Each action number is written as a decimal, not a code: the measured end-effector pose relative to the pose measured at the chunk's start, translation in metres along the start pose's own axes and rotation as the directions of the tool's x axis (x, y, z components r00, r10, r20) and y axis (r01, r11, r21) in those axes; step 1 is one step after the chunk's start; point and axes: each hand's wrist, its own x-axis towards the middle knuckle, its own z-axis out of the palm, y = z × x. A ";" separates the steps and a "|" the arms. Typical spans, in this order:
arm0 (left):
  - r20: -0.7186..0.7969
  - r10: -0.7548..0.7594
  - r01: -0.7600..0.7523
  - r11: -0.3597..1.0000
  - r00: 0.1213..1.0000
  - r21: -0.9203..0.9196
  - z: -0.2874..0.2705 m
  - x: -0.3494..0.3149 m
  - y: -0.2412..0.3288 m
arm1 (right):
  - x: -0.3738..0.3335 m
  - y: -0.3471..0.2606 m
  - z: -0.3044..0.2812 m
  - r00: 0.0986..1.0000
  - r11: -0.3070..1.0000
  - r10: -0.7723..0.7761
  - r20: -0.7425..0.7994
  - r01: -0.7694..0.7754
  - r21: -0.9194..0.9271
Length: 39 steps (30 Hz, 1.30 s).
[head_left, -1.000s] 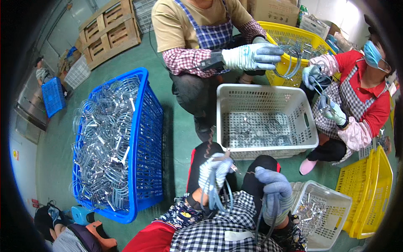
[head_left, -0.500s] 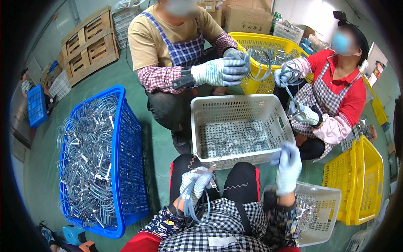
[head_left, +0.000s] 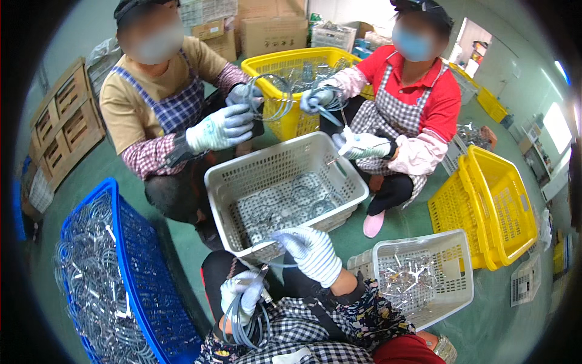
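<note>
My left hand, in a striped work glove, is closed round several loops of grey cable above my lap. A slim metal tool sticks out beside its fingers, and a brownish coiled cord rises from near it; how the tool is held is partly hidden. My right hand, gloved too, is in front of the left, with thumb and fingers pinched on a thin grey cable. Both hands are by the near edge of a white crate with cable loops lying in it.
A blue crate heaped with looped cables stands at left. To my right is a white crate of small metal pieces, beyond it stacked yellow crates. Two co-workers handle cable loops across the white crate, beside a yellow crate.
My right hand has come left from beside the white crate to near my left hand and now pinches a cable. The view has swung right; the left hand keeps its loops.
</note>
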 end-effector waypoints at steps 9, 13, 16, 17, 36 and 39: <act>-0.028 0.101 -0.096 0.984 0.995 0.151 0.005 0.004 0.009 | 0.007 -0.008 0.000 0.964 0.937 0.264 -0.018 -0.252 0.241; 0.000 0.033 -0.033 0.992 0.999 0.119 0.007 0.004 0.014 | 0.015 0.004 -0.006 0.903 0.865 0.421 0.088 -0.429 0.262; -0.045 -0.025 0.031 0.991 0.999 0.127 0.005 -0.004 0.015 | 0.013 0.004 0.001 0.903 0.861 0.422 0.084 -0.428 0.275; -0.049 -0.033 0.039 0.991 0.998 0.132 0.004 -0.006 0.015 | 0.014 0.009 0.002 0.884 0.840 0.451 0.121 -0.467 0.277; -0.193 -0.065 0.126 0.938 0.979 0.323 0.011 0.011 -0.038 | 0.006 -0.028 -0.038 0.906 0.989 0.146 -0.398 -0.130 0.067; -0.084 0.197 -0.129 0.854 0.977 0.503 0.018 0.016 -0.033 | -0.003 -0.066 -0.004 0.999 0.977 -0.042 -0.007 0.040 -0.211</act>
